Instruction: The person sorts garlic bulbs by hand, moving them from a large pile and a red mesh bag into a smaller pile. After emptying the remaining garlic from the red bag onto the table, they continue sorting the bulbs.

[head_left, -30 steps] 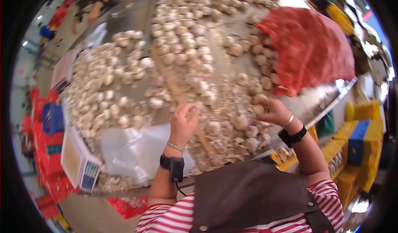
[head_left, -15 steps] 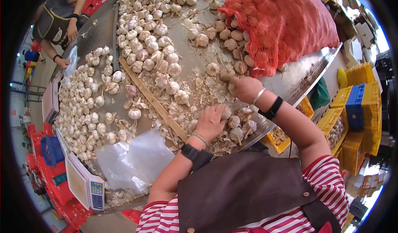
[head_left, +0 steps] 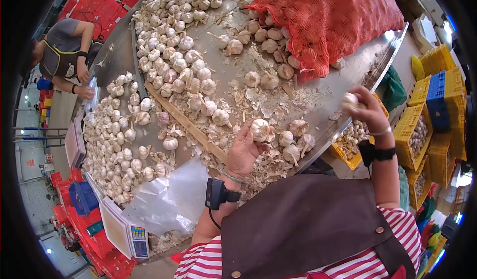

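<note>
My left hand (head_left: 241, 156) is raised over the peel-strewn table, its fingers curled round a garlic bulb (head_left: 260, 129) whose white side faces up. Out past the right table edge, my right hand (head_left: 371, 112) grips another garlic bulb (head_left: 350, 103), somewhat blurred. Several loose bulbs (head_left: 291, 154) lie just right of my left hand among dry skins (head_left: 253, 103). Two bulbs (head_left: 269, 81) rest farther back, close to the mouth of a red mesh sack (head_left: 338, 21) that spills garlic onto the metal table (head_left: 198, 36).
A wooden strip (head_left: 185, 124) separates the skins from the garlic pile on the left. Clear plastic bags (head_left: 171, 194) and a weighing scale (head_left: 119, 227) are at the near left. Yellow crates (head_left: 416, 111) stand right of the table. Another person (head_left: 67, 48) works at the far left.
My left hand has lifted a bulb off the table and turned palm up. My right hand has carried a bulb from near the sack rightward past the table edge.
</note>
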A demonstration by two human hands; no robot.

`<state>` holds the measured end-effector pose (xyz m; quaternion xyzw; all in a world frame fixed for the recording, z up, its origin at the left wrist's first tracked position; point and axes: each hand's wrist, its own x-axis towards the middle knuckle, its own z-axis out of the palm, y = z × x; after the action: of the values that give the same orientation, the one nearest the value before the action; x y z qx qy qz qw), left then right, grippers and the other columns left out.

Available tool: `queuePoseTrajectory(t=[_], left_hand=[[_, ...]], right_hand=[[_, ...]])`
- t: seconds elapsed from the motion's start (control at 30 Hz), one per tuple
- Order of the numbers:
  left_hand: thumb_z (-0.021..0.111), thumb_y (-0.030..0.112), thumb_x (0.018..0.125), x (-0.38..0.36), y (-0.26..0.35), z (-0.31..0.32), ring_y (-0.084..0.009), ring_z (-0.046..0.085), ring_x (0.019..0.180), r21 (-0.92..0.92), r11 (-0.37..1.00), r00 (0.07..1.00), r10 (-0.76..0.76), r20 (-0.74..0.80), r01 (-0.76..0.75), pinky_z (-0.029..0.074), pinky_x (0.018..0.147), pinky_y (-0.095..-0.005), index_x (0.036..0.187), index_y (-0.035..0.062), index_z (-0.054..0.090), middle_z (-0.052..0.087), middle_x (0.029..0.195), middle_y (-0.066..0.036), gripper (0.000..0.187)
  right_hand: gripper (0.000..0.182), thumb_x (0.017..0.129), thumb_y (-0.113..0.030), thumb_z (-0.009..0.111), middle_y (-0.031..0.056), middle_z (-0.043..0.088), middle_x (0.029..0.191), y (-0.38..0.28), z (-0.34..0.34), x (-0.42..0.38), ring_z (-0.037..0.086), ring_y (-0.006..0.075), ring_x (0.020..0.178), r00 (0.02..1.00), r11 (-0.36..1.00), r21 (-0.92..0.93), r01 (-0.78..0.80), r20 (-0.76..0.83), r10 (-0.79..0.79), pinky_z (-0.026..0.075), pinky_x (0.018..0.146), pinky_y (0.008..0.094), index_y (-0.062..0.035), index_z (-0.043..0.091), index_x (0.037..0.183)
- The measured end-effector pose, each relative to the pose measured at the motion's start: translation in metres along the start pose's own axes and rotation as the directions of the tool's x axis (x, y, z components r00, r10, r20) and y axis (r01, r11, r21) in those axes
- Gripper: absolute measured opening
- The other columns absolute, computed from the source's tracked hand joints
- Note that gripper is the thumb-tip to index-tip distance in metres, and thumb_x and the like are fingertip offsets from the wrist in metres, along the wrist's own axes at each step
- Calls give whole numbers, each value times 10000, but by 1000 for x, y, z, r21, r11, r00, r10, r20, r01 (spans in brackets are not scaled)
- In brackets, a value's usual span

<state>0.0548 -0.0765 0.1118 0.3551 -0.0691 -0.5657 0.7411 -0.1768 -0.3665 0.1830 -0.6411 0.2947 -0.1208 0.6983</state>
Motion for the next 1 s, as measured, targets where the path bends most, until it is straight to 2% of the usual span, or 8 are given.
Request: queuePoseTrajectory(t=[0.23, 0.3, 0.37, 0.5, 0.7, 0.83, 0.97, 1.0], left_hand=[[544, 267, 962, 11, -6, 15, -243, 627, 970, -215, 957, 973, -160, 164, 194, 522, 831, -361, 1335, 73, 447, 606, 1185, -167, 432], [593, 175, 922, 8, -10, 25, -236, 620, 995, 0, 995, 988, -100, 121, 101, 516, 861, -353, 1354, 82, 417, 598, 1185, -154, 476], [643, 82, 881, 8, -12, 37, -228, 613, 1021, 219, 976, 995, -31, 95, 10, 511, 892, -346, 1372, 91, 387, 590, 1185, -141, 554], [705, -76, 763, 3, -10, 71, -195, 567, 1118, 446, 886, 984, 56, 169, -127, 480, 949, -327, 1382, 101, 331, 548, 1250, -109, 745], [746, -33, 754, 1, -27, 105, -169, 561, 1132, 765, 610, 951, -55, 303, -208, 490, 917, -294, 1277, 57, 446, 542, 1287, -103, 610], [736, 4, 782, 5, -23, 105, -130, 599, 963, 836, 293, 886, 147, 440, -464, 511, 788, -261, 1258, 48, 490, 574, 1246, -75, 538], [709, 100, 799, 30, -18, 33, -203, 622, 862, 975, 64, 969, 142, 203, -214, 517, 757, -311, 1254, 53, 540, 598, 1123, -108, 487], [678, 156, 824, 27, -16, 37, -262, 615, 905, 984, -65, 984, 52, 169, -165, 505, 813, -349, 1258, 54, 541, 586, 1134, -132, 466]], right_hand=[[554, 745, -200, 759, 64, 624, 1031, 85, -97, -88, 602, 135, 871, 843, 986, 11, -164, -517, 146, 514, 688, 253, -59, 519, 1225], [658, 752, -219, 781, 108, 588, 1168, 88, -88, -93, 569, 204, 1049, 692, 259, -889, -377, -456, -559, 512, 831, 314, -37, 474, 1305], [688, 760, -211, 785, 126, 533, 1279, 81, -71, -95, 489, 236, 1197, 696, 386, -845, -370, -528, -487, 471, 938, 349, -32, 457, 1338], [496, 836, -113, 710, 77, 612, 1164, 56, -4, -88, 578, 177, 1064, 953, 999, -24, 36, -300, -41, 480, 912, 305, -41, 518, 1288], [489, 872, -104, 692, 73, 619, 1144, 37, 94, -78, 580, 148, 1063, 983, 942, 335, 38, 159, -96, 465, 940, 296, -7, 484, 1304], [506, 827, -70, 719, 55, 618, 1142, 64, 81, -86, 589, 140, 1047, 997, 916, 397, 61, 23, -76, 481, 908, 285, -9, 492, 1275], [411, 863, -135, 647, 65, 620, 1068, 97, 14, -119, 602, 136, 868, 927, 787, 591, 176, -369, 69, 516, 746, 259, -27, 517, 1237], [411, 908, -166, 613, 90, 615, 1083, 131, -14, -126, 596, 140, 845, 919, 440, 841, 315, -386, 82, 515, 738, 248, 18, 494, 1255]])
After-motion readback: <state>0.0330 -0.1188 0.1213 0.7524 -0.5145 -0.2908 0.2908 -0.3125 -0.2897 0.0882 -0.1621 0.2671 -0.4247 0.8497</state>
